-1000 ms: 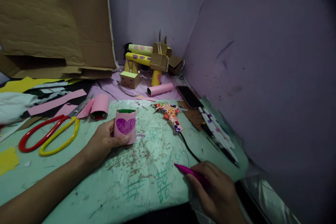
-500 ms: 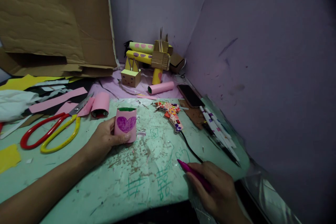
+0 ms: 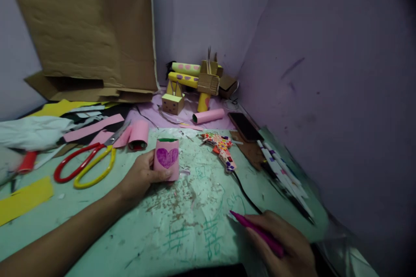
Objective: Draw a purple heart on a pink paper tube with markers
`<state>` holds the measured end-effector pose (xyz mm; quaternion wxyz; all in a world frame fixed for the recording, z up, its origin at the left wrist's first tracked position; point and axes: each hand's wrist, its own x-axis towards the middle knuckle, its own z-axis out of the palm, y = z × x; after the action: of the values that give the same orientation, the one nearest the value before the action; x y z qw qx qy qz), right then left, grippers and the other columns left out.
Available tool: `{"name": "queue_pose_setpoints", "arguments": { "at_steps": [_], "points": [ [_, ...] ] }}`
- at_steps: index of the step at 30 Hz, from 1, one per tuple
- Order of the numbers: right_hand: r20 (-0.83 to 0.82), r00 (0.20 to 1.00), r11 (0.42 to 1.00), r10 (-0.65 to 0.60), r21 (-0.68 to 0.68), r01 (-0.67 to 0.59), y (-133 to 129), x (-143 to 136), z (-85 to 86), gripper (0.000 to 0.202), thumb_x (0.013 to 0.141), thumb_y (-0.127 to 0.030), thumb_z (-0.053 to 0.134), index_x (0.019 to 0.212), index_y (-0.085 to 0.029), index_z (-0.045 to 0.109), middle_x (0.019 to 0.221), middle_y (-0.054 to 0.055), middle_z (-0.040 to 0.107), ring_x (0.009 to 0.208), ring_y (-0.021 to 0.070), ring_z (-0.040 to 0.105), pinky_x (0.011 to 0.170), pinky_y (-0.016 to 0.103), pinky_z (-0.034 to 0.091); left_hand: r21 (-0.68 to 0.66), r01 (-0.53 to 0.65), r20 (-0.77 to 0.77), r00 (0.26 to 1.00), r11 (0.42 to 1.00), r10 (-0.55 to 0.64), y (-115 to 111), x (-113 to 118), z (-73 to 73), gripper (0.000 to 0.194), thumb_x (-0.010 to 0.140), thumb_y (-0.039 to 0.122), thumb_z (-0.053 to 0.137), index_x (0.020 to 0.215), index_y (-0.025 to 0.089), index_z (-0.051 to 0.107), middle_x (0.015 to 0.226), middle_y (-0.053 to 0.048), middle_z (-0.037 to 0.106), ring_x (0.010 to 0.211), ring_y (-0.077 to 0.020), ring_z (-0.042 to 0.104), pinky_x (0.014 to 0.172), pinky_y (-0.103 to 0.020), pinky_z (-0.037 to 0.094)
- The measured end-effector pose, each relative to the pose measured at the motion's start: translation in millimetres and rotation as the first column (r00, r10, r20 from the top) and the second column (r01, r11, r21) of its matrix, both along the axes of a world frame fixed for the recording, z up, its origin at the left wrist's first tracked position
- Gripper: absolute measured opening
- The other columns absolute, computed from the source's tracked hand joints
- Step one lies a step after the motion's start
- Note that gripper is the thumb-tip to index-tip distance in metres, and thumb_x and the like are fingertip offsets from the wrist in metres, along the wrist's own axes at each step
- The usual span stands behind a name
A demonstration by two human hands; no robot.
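Observation:
My left hand [image 3: 139, 177] grips a short pink paper-covered tube [image 3: 167, 173], green inside, with a coloured-in purple heart facing me. The tube is upright, my thumb across its lower front. At the lower right, my right hand [image 3: 282, 242] is closed around a magenta marker [image 3: 260, 233], whose tip points up and left, apart from the tube. Beyond that hand lies a glue gun [image 3: 222, 149] with a flowery pattern, its black cord running down towards my right hand. Scissors [image 3: 94, 160] with one red and one yellow handle lie left of the tube.
Another pink tube [image 3: 139, 134] stands behind the scissors, and a longer one [image 3: 208, 116] lies farther back. Yellow tube-and-cardboard figures [image 3: 195, 78] stand by the wall. A phone [image 3: 245, 127] and several white markers [image 3: 282, 169] line the right edge. A large cardboard sheet [image 3: 97, 30] leans behind.
The whole scene has shifted right and slightly down as my view turned left. Both hands keep their hold on the pink tube and the marker.

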<state>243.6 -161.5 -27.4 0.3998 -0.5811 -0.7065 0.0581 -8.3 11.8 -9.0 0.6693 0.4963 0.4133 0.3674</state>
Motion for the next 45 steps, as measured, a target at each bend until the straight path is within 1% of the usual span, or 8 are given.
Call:
{"name": "queue_pose_setpoints", "arguments": {
  "at_steps": [4, 8, 10, 13, 15, 19, 27, 45],
  "points": [
    [-0.169, 0.984, 0.991, -0.057, 0.108, 0.076, 37, -13, 30.3, 0.011, 0.085, -0.031, 0.061, 0.09, -0.029, 0.07, 0.072, -0.001, 0.071, 0.059, 0.0149, 0.067, 0.048, 0.021, 0.052, -0.103, 0.043, 0.103, 0.994, 0.994, -0.033, -4, 2, 3.3, 0.032, 0.05, 0.023, 0.078, 0.073, 0.012, 0.059, 0.058, -0.003, 0.064, 0.047, -0.0155, 0.056, 0.044, -0.026, 0.046],
    [-0.412, 0.911, 0.995, 0.028, 0.1, 0.015, 97, -44, 57.8, 0.015, 0.085, -0.034, 0.06, 0.089, -0.025, 0.072, 0.075, 0.002, 0.071, 0.061, 0.0158, 0.065, 0.051, 0.025, 0.051, -0.208, 0.003, 0.128, 0.992, 0.978, 0.024, -6, 3, 5.8, 0.038, 0.047, 0.022, 0.079, 0.078, 0.01, 0.06, 0.064, -0.007, 0.067, 0.053, -0.0182, 0.061, 0.044, -0.028, 0.051],
    [-0.513, 0.858, 0.995, 0.038, 0.102, 0.017, 122, -59, 59.5, 0.014, 0.08, -0.033, 0.065, 0.085, -0.022, 0.071, 0.072, 0.002, 0.069, 0.058, 0.0149, 0.062, 0.048, 0.025, 0.047, -0.232, -0.013, 0.137, 0.99, 0.973, 0.045, -6, 3, 6.7, 0.041, 0.046, 0.021, 0.08, 0.079, 0.01, 0.06, 0.066, -0.007, 0.066, 0.055, -0.0185, 0.061, 0.043, -0.027, 0.052],
    [-0.637, 0.771, 0.997, 0.024, 0.073, 0.029, 141, -71, 47.4, 0.014, 0.073, -0.032, 0.071, 0.08, -0.02, 0.069, 0.061, -0.001, 0.062, 0.048, 0.0112, 0.053, 0.043, 0.023, 0.042, -0.249, -0.016, 0.152, 0.987, 0.968, 0.055, -6, 3, 7.5, 0.043, 0.046, 0.019, 0.08, 0.083, 0.009, 0.061, 0.066, -0.005, 0.065, 0.055, -0.0172, 0.061, 0.043, -0.026, 0.053],
    [-0.67, 0.742, 0.999, 0.01, 0.031, 0.014, 143, -72, 36.5, 0.015, 0.074, -0.032, 0.071, 0.081, -0.019, 0.069, 0.055, -0.003, 0.059, 0.045, 0.0109, 0.052, 0.043, 0.023, 0.042, -0.253, -0.01, 0.159, 0.986, 0.968, 0.052, -6, 3, 7.6, 0.044, 0.045, 0.018, 0.08, 0.084, 0.009, 0.061, 0.065, -0.005, 0.065, 0.055, -0.0172, 0.06, 0.043, -0.027, 0.054],
    [-0.643, 0.763, 0.998, 0.068, 0.044, -0.052, 139, -66, 24.4, 0.014, 0.078, -0.031, 0.066, 0.084, -0.019, 0.069, 0.054, -0.003, 0.057, 0.049, 0.013, 0.055, 0.047, 0.024, 0.043, -0.251, 0.002, 0.152, 0.988, 0.968, 0.037, -6, 3, 7.8, 0.041, 0.046, 0.018, 0.079, 0.082, 0.009, 0.061, 0.064, -0.006, 0.065, 0.054, -0.0174, 0.06, 0.044, -0.027, 0.055],
    [-0.489, 0.852, 0.981, 0.188, 0.129, -0.143, 138, -68, 27.7, 0.008, 0.078, -0.024, 0.065, 0.083, -0.022, 0.07, 0.078, 0.002, 0.07, 0.07, 0.0177, 0.063, 0.063, 0.029, 0.046, -0.235, 0.043, 0.164, 0.986, 0.971, -0.004, -5, 2, 9.2, 0.04, 0.046, 0.017, 0.077, 0.082, 0.009, 0.061, 0.065, -0.006, 0.066, 0.053, -0.0165, 0.059, 0.043, -0.027, 0.054],
    [-0.462, 0.853, 0.97, 0.242, 0.118, -0.211, 144, -68, 23.9, 0.008, 0.079, -0.024, 0.065, 0.085, -0.022, 0.07, 0.075, 0.001, 0.068, 0.071, 0.0178, 0.062, 0.068, 0.03, 0.046, -0.25, 0.041, 0.165, 0.986, 0.967, 0.001, -4, 0, 8.4, 0.041, 0.046, 0.017, 0.08, 0.081, 0.009, 0.06, 0.065, -0.007, 0.065, 0.053, -0.0153, 0.059, 0.041, -0.024, 0.053]
  ]
}}
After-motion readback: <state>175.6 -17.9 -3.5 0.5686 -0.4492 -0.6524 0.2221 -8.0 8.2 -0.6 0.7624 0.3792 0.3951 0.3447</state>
